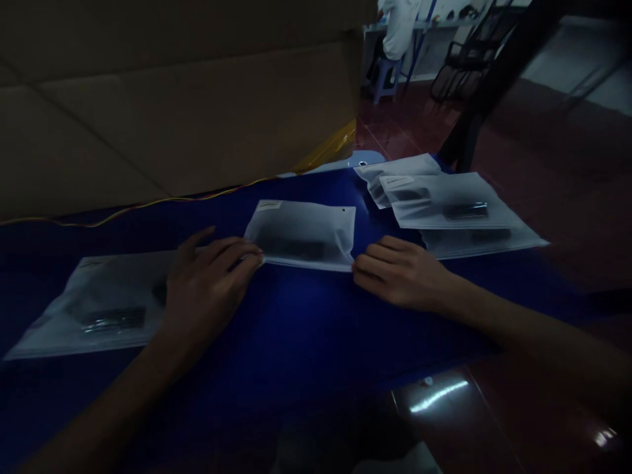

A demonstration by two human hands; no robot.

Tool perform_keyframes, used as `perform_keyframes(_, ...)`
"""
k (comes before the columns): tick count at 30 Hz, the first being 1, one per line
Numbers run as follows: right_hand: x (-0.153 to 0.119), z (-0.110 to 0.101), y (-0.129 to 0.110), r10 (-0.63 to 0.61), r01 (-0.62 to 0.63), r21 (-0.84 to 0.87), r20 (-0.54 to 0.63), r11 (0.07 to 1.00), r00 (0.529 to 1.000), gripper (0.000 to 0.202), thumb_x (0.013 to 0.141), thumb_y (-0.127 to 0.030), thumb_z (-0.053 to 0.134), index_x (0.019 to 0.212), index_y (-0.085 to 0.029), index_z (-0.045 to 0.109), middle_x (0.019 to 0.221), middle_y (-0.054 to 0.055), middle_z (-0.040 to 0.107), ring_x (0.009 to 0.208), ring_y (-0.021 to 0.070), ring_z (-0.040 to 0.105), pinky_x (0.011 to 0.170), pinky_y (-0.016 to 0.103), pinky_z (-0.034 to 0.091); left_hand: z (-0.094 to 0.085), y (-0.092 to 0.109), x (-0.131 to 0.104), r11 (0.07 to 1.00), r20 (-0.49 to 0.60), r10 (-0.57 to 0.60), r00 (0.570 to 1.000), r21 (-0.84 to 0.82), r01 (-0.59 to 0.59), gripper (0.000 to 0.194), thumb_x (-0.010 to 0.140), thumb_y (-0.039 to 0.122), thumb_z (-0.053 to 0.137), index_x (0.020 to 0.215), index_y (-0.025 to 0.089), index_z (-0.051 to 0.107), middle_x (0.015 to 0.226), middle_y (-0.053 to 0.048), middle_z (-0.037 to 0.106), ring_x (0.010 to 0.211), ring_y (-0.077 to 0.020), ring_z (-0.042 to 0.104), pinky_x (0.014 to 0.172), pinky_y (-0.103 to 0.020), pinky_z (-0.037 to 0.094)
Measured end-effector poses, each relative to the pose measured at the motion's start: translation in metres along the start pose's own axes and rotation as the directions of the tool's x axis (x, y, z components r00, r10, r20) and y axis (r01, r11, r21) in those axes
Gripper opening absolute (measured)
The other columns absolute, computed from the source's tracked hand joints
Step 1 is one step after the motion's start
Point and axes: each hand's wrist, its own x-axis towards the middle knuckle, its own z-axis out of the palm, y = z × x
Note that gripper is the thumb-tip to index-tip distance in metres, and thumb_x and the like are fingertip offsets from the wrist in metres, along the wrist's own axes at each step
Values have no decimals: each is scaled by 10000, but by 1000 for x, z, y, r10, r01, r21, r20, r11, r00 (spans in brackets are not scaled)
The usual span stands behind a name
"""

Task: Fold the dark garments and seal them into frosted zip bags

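In the middle of the blue table a frosted plastic bag has a small label at its far left corner and a dark item inside. My left hand pinches its near left corner. At the near right corner, the fingers of my right hand are closed on the same bag. Another frosted bag with dark contents lies at the left, partly hidden by my left hand and wrist. Beyond my right hand, several similar bags overlap in a loose pile.
A large cardboard box stands along the table's far side, with a thin yellow wire running below it. Farther back, a person in a white top sits on a blue stool. Dark chairs stand at the back right.
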Motion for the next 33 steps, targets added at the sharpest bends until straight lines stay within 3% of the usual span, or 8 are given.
perform_keyframes(5,-5,-4,12,132,-106,-190,129,976,983,285,962,6,586,775,-171,707,795,24,675,738,163,505,705,315,407,-12,-1,-1,992,106,-99,989,84,90,274,1088,203,451,1051,264,715,1119,3,789,1118,-267,731,1167,-650,467)
perform_keyframes(8,-7,-2,11,182,-148,-214,146,966,972,285,954,16,562,789,-171,702,801,27,669,743,171,515,706,310,424,-16,3,-5,985,172,-84,982,165,55,284,1078,173,408,1086,245,682,1098,-8,759,1119,-275,713,1188,-671,439)
perform_keyframes(10,-8,-1,10,188,-155,-215,145,964,971,281,948,20,556,790,-164,696,795,30,659,741,175,525,706,311,436,-15,7,-7,983,174,-59,983,180,27,249,1062,164,435,1098,238,671,1118,-37,756,1108,-293,713,1192,-676,431)
perform_keyframes(13,-10,2,10,221,-188,-225,132,956,966,285,940,37,553,787,-161,691,806,33,669,742,176,542,697,308,445,-9,11,-5,988,120,-89,989,140,72,168,1068,306,539,1128,223,672,1179,-92,754,1066,-316,727,1163,-628,477)
perform_keyframes(17,-9,2,7,294,-264,-232,106,936,950,156,969,-51,631,883,-144,722,855,53,705,775,192,572,707,322,468,1,10,-4,988,53,-152,987,10,152,376,1058,439,590,1326,183,651,1338,-139,725,1170,-339,718,1119,-543,527)
perform_keyframes(19,-6,1,3,288,-266,-200,90,943,954,85,997,-170,673,973,-120,737,902,81,729,821,214,598,734,339,493,7,8,-5,989,34,-146,989,-32,147,389,1067,398,589,1398,200,638,1371,-116,726,1223,-328,710,1120,-510,529)
perform_keyframes(22,-1,2,-4,240,-232,-129,49,964,969,175,1013,-258,684,1039,-93,738,961,111,749,871,228,624,769,347,523,11,4,-6,992,25,-125,992,-20,126,358,1070,367,598,1399,240,662,1290,-78,776,1207,-328,726,1070,-502,562)
perform_keyframes(33,0,9,-11,98,-97,36,-18,995,995,113,1014,-120,635,1028,-100,745,961,80,766,862,183,656,779,308,577,12,1,-10,989,27,-143,989,-19,144,367,1059,427,616,1403,323,692,1209,-54,808,1216,-373,722,977,-543,591)
